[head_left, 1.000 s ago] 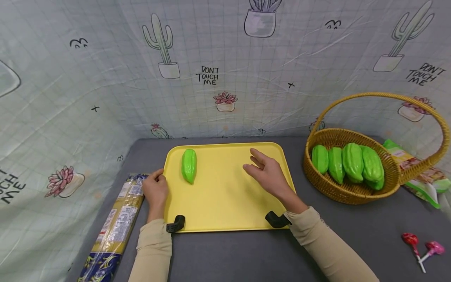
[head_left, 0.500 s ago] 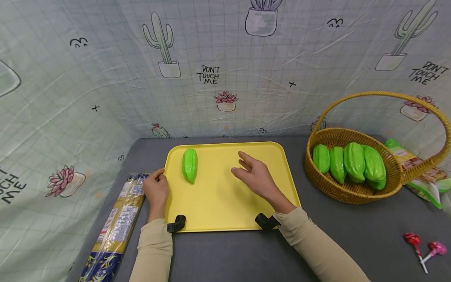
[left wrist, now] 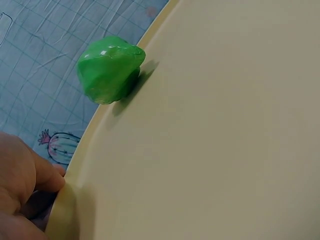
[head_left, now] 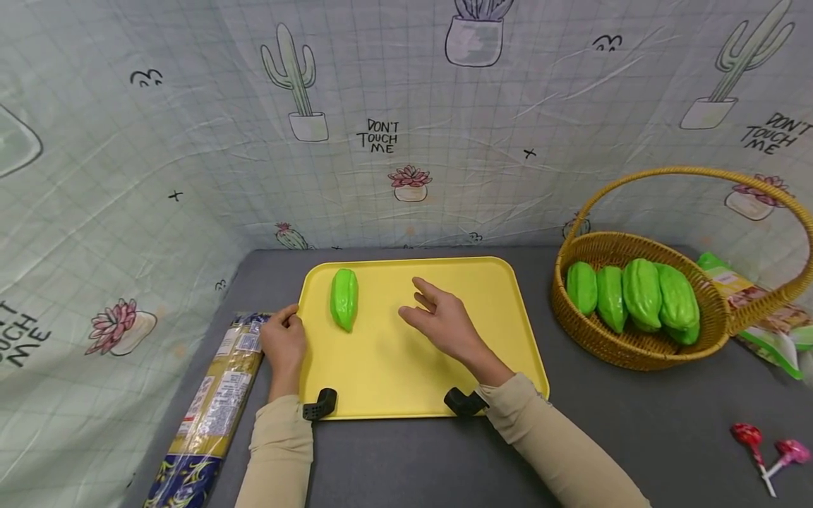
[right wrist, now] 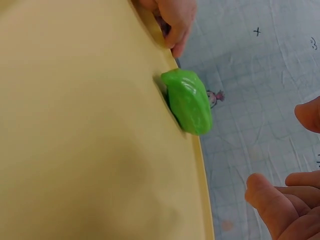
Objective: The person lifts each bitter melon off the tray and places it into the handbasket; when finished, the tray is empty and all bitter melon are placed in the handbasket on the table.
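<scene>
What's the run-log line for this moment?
left hand: grips yellow tray edge | right hand: open above tray | green fruit: on tray, untouched

Cactus-print cloth walls (head_left: 159, 162) (creased) behind grey tabletop (head_left: 406, 458).

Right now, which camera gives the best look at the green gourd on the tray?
The head view: the green gourd shows whole on the yellow tray, between both hands. The left wrist view shows only one end; the right wrist view shows it foreshortened.
</scene>
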### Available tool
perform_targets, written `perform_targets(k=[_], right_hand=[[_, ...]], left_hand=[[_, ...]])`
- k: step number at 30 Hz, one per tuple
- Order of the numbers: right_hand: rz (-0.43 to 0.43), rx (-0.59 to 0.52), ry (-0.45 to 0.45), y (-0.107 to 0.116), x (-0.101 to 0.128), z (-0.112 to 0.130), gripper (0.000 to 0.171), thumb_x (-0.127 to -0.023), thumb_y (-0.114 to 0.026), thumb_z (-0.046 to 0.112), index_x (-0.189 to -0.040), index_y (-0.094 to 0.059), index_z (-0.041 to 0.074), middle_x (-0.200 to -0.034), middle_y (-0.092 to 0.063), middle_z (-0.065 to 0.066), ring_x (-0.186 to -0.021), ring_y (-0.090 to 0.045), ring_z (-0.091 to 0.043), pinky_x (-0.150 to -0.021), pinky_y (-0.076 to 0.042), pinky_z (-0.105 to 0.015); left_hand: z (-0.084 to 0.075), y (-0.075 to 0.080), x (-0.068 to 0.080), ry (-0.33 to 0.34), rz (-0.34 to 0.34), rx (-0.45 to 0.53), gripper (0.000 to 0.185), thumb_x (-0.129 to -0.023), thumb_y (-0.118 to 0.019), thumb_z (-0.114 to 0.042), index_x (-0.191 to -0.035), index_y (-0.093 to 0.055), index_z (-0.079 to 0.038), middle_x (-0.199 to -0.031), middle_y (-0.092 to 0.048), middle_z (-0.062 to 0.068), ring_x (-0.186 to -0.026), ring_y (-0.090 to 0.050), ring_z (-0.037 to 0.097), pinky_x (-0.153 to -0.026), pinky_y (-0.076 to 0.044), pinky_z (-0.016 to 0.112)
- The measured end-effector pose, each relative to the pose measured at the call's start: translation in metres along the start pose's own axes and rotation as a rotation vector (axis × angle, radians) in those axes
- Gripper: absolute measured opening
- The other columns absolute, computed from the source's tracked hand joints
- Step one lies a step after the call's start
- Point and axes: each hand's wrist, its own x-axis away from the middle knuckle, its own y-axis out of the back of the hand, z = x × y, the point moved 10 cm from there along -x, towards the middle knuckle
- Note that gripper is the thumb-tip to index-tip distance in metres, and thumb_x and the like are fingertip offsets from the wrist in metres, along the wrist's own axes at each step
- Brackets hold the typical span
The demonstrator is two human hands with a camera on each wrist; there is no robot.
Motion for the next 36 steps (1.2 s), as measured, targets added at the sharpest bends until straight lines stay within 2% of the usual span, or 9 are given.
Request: perform_targets(k=[16, 36], right_hand=[[0.02, 0.044, -0.03, -0.024, -0.016, -0.002, 0.073, -0.099, -0.066, 0.03, -0.16, -0.033, 0.006, -0.166, -0.034, -0.012, -0.149, -0.041, -0.033, -0.112, -0.046, -0.045], [0.066, 0.098, -0.033, -0.072, -0.048, 0.001, 0.081, -0.096, -0.07, 0.038, -0.159, -0.033, 0.003, -0.164, -0.036, -0.018, -0.143, -0.049, -0.037, -0.108, -0.05, -0.048]], left_hand=[[0.001, -0.001, -0.001, 0.005, 0.021, 0.011, 0.036, -0.105, -0.044, -0.006, -0.131, -0.067, 0.004, -0.13, -0.066, 0.028, -0.112, -0.065, 0.043, -0.091, -0.053, 0.051], [0.003, -0.002, -0.001, 0.009, 0.028, 0.025, 0.037, -0.105, -0.044, -0.007, -0.132, -0.067, 0.004, -0.131, -0.066, 0.027, -0.112, -0.065, 0.043, -0.091, -0.053, 0.05]])
